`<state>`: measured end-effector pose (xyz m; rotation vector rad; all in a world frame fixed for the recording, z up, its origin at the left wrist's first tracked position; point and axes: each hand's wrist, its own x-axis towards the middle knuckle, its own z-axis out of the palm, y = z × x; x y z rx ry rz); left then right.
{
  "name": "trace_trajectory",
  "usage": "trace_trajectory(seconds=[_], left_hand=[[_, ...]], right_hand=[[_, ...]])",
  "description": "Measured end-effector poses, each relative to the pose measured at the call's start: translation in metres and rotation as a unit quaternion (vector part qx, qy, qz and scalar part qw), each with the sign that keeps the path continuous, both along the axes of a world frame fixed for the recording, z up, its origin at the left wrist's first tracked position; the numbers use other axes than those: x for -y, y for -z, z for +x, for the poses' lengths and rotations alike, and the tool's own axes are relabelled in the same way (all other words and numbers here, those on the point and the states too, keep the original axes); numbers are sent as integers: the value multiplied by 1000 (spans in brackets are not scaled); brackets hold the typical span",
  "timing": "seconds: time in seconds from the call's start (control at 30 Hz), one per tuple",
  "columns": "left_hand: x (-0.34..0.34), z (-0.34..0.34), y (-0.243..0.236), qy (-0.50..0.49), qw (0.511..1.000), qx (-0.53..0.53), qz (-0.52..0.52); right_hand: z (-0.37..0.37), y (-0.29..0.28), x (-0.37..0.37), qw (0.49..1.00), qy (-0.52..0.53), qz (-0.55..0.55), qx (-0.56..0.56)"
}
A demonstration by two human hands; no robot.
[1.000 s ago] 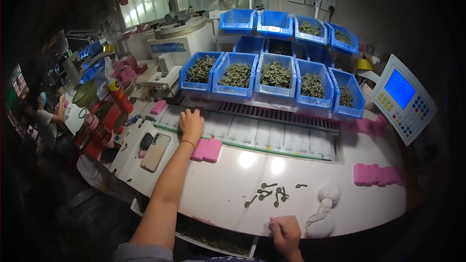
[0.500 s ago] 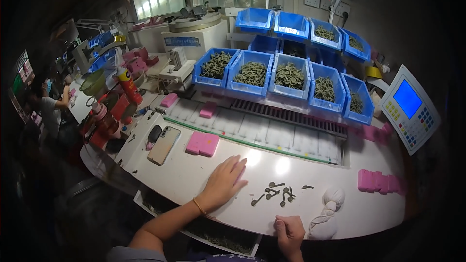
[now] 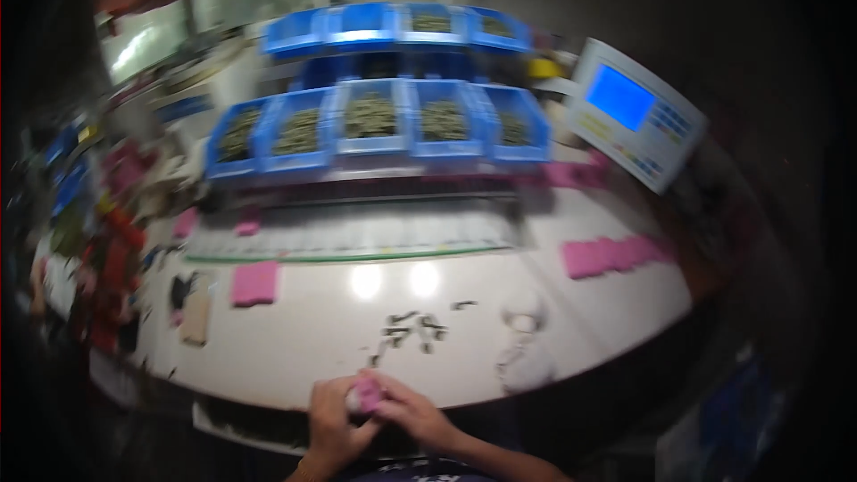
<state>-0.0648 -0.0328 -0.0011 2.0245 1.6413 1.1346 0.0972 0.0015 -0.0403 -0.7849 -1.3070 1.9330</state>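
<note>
At the table's near edge, my left hand is closed round a small pink block, soft-looking and blurred by motion. My right hand meets it from the other side, its fingers pressed against the pink piece. Just beyond my hands lie several small dark green parts, each a short stem with a round end. A knotted white cloth bundle rests to their right.
Blue bins of green parts stand in tiers behind a pale ridged strip. Pink blocks lie at right, another pink block and a phone at left. A control panel leans at the right.
My left hand has come back from the tabletop to the near edge with the pink block, and my right hand has joined it. The view has swung right and blurred.
</note>
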Motion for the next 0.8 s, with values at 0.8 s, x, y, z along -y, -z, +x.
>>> trace_trajectory(seconds=[0.8], left_hand=[[-19,28,28,-45,986,148,-55]], right_hand=[[52,2,7,909,199,254,264]])
